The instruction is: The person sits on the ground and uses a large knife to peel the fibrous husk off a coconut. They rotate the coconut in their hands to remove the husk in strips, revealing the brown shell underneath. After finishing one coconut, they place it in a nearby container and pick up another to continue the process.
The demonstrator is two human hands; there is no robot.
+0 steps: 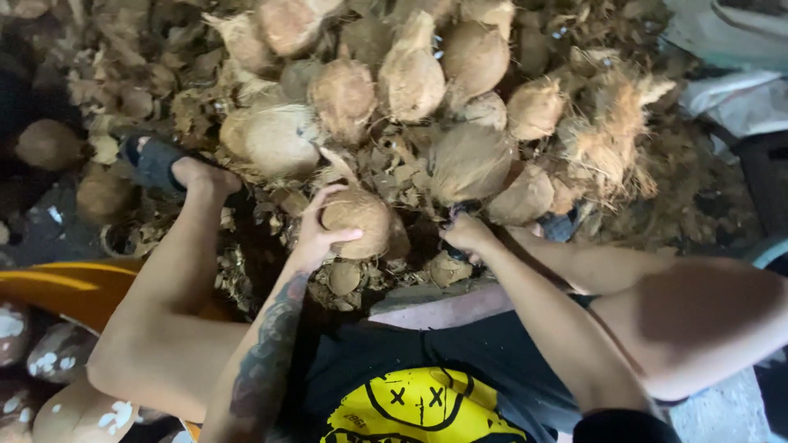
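My left hand (318,234) grips a round brown coconut (359,221) from its left side, thumb across the front, holding it just above the ground between my knees. My right hand (466,236) is closed around a dark tool handle (461,212) that pokes up beside the coconut; the rest of the tool is hidden. A heap of husked coconuts (410,78) rises right behind both hands.
Shredded husk pieces (386,168) cover the ground around the pile. My left foot in a dark sandal (156,164) rests at the left. An orange basin (66,287) with broken shell pieces (57,353) stands at lower left. White sacks (739,98) lie at right.
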